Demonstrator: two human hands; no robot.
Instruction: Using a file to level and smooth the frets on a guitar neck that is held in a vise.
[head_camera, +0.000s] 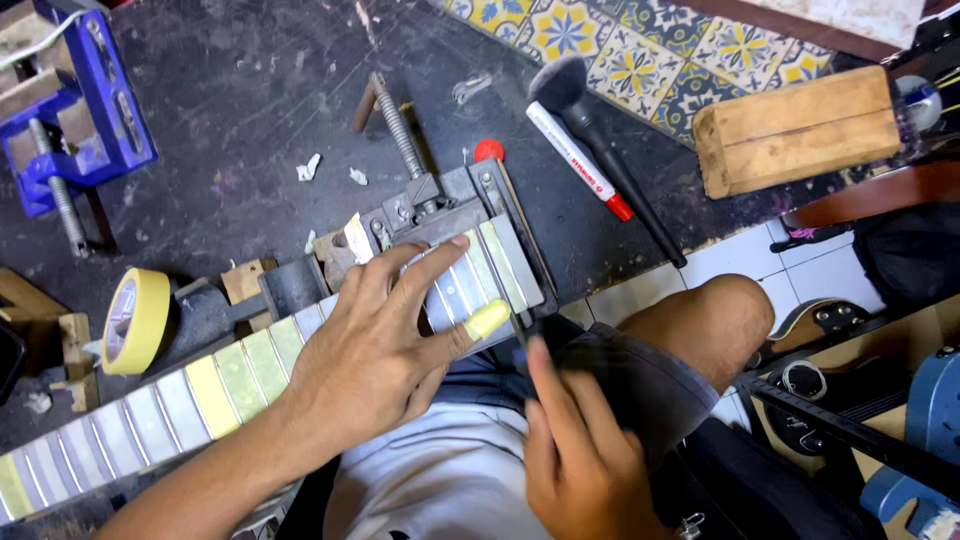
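L hand (385, 345) lies flat, fingers spread, on the long guitar neck w/ frets masked in yellow-green tape strips (240, 380); not gripping, just pressing down. Thumb tip wrapped in yellow tape. Neck runs from under L palm out toward the far L, its near end clamped in a small grey metal vise w/ screw handle (420, 205) just beyond the L fingertips.

R hand (575, 455) is curled closed on a thin dark tool (522, 335), prob. a small file, blurred so can't be sure; tool tip meets the neck edge beside the L thumb.

Beyond R hand: black-bristle brush w/ black handle (605, 150) and white marker w/ red cap (580, 165) side by side. Further R, a pale wooden block (800, 130). Left of L forearm, a roll of yellow masking tape (135, 320); well beyond it, a blue bench vise (75, 110).
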